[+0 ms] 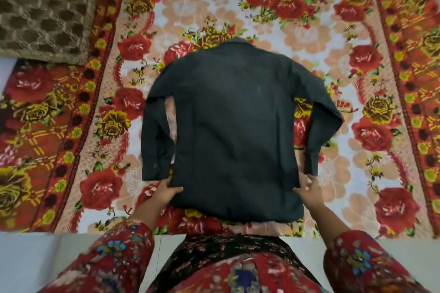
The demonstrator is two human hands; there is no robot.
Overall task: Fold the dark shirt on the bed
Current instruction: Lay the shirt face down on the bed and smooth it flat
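The dark shirt [238, 126] lies back-up on the flowered bedspread [262, 7], collar at the far end, hem toward me. Both long sleeves hang down along the sides of its body, their cuffs near the hem. My left hand [167, 191] grips the shirt's lower left side edge just below the left cuff, thumb on top of the cloth. My right hand [309, 188] rests at the lower right side edge beside the right cuff, fingers spread and touching the cloth; whether it pinches the fabric is unclear.
A brown patterned cushion [45, 19] lies at the far left corner of the bed. The bedspread's red and orange borders run down both sides. The bed's near edge [71, 233] is just below the hem, against my body.
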